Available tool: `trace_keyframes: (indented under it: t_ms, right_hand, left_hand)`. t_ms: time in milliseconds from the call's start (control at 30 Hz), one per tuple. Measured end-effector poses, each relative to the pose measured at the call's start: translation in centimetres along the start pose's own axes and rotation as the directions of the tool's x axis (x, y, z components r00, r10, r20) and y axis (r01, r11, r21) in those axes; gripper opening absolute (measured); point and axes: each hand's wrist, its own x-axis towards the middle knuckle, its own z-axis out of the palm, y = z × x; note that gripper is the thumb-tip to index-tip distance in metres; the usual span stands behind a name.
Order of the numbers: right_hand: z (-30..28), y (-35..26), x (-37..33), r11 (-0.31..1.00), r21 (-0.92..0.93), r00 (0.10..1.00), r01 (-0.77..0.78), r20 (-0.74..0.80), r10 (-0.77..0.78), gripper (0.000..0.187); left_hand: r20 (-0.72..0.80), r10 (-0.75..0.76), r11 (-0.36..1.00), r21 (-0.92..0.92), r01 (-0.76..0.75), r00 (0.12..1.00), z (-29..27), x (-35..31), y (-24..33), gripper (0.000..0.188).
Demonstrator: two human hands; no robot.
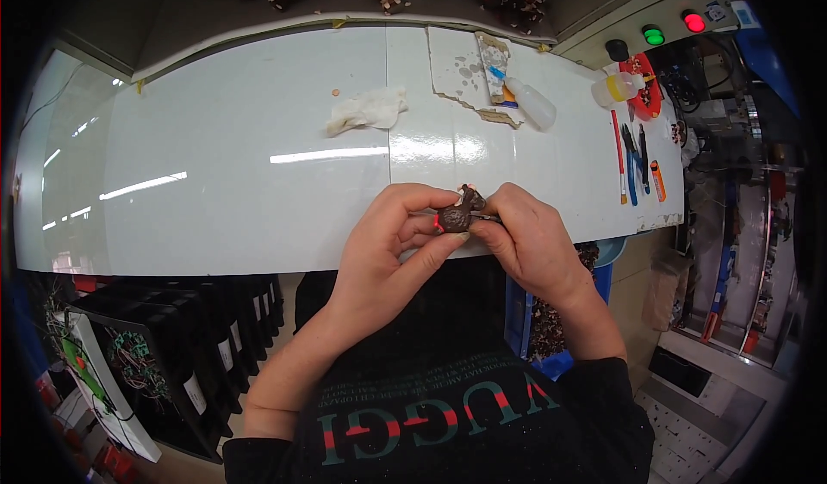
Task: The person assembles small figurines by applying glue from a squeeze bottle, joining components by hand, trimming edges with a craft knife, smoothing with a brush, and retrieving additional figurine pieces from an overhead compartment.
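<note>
A small dark brown figurine (454,218), textured, with pale bits on top and a red part at its left side, is held just above the table's near edge. My left hand (379,238) is closed around it, thumb below and forefinger above. My right hand (536,241) is pinched at the figurine's right side. Something thin and dark (488,218) shows between its thumb and forefinger; its kind is too small to tell.
On the white table (233,200) lie a crumpled cloth (369,110), a squeeze bottle (531,105) on a broken board (452,66), a yellow-banded bottle (616,89), a red brush (618,152), blue-handled pliers (631,161) and an orange lighter (658,181). A blue crate (517,316) of brown pieces stands below.
</note>
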Motion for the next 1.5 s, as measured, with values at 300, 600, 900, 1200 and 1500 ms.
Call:
trace_keyframes:
  t_ms: [300,600,900,1200,1500]
  right_hand:
    - [0.05,-0.12,0.09,0.999,-0.039,1.0,0.023,-0.005,-0.023,0.023]
    - [0.28,-0.04,0.07,0.998,-0.028,0.998,0.048,-0.029,-0.049,0.023]
    - [0.09,0.08,-0.09,0.998,-0.054,0.999,0.04,-0.011,-0.04,0.024]
    - [0.34,0.12,-0.19,0.999,-0.038,0.999,0.038,-0.029,-0.04,0.024]
    - [0.22,0.05,-0.21,0.999,-0.038,0.999,0.035,-0.003,-0.035,0.023]
  left_hand:
    - [-0.009,-0.015,1.0,-0.019,0.015,1.0,-0.01,-0.06,0.08,0.032]
    - [-0.027,0.004,1.0,-0.008,-0.004,1.0,0.01,-0.06,0.0,0.032]
    - [-0.04,0.07,0.996,0.055,-0.068,0.997,0.09,-0.03,-0.15,0.031]
    - [-0.041,0.071,0.996,0.054,-0.069,0.997,0.06,-0.05,-0.08,0.032]
    - [-0.04,0.089,0.994,0.066,-0.086,0.995,0.04,-0.02,-0.24,0.032]
